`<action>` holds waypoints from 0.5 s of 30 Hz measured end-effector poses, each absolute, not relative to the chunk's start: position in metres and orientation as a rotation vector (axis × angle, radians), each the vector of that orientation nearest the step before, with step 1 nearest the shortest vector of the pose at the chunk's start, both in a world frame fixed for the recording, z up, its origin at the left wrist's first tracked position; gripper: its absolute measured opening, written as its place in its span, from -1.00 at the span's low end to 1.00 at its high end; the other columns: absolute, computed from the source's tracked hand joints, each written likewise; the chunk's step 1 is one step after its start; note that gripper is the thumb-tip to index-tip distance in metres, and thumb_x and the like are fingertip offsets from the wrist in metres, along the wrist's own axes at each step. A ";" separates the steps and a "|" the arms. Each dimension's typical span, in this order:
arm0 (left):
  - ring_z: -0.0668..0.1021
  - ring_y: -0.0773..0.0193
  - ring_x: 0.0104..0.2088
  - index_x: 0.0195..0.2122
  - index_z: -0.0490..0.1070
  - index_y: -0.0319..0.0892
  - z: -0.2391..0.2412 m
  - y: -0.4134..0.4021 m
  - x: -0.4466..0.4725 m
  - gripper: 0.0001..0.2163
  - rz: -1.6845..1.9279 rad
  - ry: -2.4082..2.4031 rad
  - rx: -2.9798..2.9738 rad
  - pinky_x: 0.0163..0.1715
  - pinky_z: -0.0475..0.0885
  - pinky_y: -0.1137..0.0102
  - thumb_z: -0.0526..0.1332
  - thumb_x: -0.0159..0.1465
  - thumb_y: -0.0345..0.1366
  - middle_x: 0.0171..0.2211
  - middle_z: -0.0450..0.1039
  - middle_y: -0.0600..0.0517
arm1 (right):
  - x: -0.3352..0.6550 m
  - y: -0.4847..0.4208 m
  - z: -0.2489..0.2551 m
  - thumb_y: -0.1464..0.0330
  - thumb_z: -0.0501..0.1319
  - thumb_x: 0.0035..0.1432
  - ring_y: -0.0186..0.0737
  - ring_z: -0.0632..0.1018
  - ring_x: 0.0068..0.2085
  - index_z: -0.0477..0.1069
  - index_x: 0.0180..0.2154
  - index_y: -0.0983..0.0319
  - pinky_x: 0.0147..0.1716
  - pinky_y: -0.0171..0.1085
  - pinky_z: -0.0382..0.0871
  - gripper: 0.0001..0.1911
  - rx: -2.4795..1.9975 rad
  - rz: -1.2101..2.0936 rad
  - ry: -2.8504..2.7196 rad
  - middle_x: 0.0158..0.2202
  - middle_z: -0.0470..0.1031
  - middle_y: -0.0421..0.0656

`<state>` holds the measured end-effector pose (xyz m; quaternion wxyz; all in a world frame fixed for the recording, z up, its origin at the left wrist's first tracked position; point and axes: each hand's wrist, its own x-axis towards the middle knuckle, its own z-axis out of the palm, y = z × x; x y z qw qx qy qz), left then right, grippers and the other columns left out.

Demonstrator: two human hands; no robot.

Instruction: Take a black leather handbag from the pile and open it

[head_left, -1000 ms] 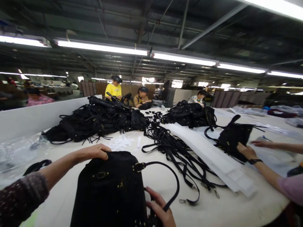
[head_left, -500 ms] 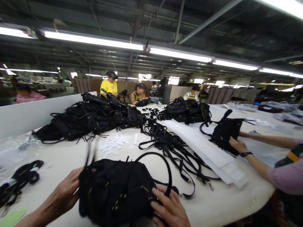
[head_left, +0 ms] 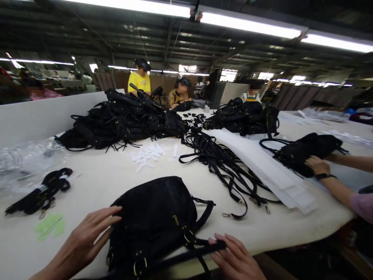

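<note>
While bare tabletop point(head_left: 201, 179) edges the bag point(head_left: 154, 214), left hand point(head_left: 83, 238) spreads against it — right hand point(head_left: 237, 259) at handle point(head_left: 201, 251), grip unclear.

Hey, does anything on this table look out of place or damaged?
I see no clear damage on the black bag the left hand touches. Elsewhere, black straps lie tangled and white strips are scattered, which looks untidy.

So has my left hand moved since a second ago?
Yes. Judged against the white strips, your left hand has moved back toward you, away from them; its fingertips are now at the black bag's left edge.
</note>
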<state>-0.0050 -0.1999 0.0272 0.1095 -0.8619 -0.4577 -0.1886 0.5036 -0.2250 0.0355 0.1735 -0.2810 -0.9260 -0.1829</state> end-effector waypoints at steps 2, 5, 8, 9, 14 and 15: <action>0.34 0.15 0.28 0.23 0.23 0.08 0.037 -0.197 0.025 -0.58 -0.417 -1.278 -2.658 0.21 0.42 0.14 0.15 0.35 -0.24 0.28 0.31 0.06 | 0.507 -0.232 0.040 0.51 0.14 0.05 -0.13 0.28 0.34 0.44 0.04 0.23 0.42 -0.07 -0.04 -0.52 -0.775 -0.510 -2.591 0.10 0.55 -0.14; 0.31 0.12 0.31 0.26 0.17 0.13 0.038 -0.195 0.063 -0.57 -0.217 -1.205 -2.895 0.29 0.31 -0.02 0.12 0.36 -0.18 0.32 0.25 0.10 | 0.506 -0.242 0.045 0.47 0.16 0.08 -0.10 0.38 0.28 0.48 -0.04 0.21 0.45 0.02 -0.13 -0.63 -0.735 -0.495 -2.556 -0.04 0.64 -0.13; 0.39 0.09 0.26 0.17 0.28 0.14 0.025 -0.191 0.082 -0.64 -0.199 -1.328 -3.040 0.24 0.36 -0.04 0.12 0.35 -0.25 0.29 0.31 0.09 | 0.512 -0.247 0.044 0.45 0.19 0.07 -0.07 0.44 0.23 0.49 -0.08 0.18 0.46 0.09 -0.19 -0.67 -0.737 -0.479 -2.535 -0.09 0.66 -0.15; 0.43 0.09 0.22 0.12 0.32 0.13 0.019 -0.189 0.085 -0.67 -0.244 -1.415 -3.049 0.19 0.41 -0.01 0.11 0.34 -0.29 0.26 0.34 0.08 | 0.516 -0.248 0.043 0.47 0.18 0.06 -0.09 0.45 0.22 0.49 -0.10 0.18 0.46 0.08 -0.20 -0.66 -0.760 -0.461 -2.521 -0.10 0.66 -0.17; 0.49 0.16 0.12 -0.08 0.44 0.06 -0.008 -0.170 0.083 -0.76 -0.655 -1.799 -3.065 0.13 0.45 0.17 0.02 0.37 -0.30 0.14 0.45 0.05 | 0.530 -0.248 0.044 0.56 0.12 0.10 -0.28 0.50 0.16 0.45 -0.05 0.21 0.36 -0.21 0.16 -0.62 -0.992 -0.303 -2.283 -0.06 0.63 -0.17; 0.50 0.17 0.11 -0.10 0.45 0.04 -0.009 -0.166 0.082 -0.78 -0.741 -1.857 -3.074 0.14 0.44 0.20 0.03 0.37 -0.30 0.11 0.47 0.05 | 0.526 -0.246 0.047 0.55 0.11 0.13 -0.30 0.51 0.15 0.44 -0.03 0.21 0.30 -0.26 0.26 -0.63 -1.032 -0.263 -2.241 -0.04 0.62 -0.16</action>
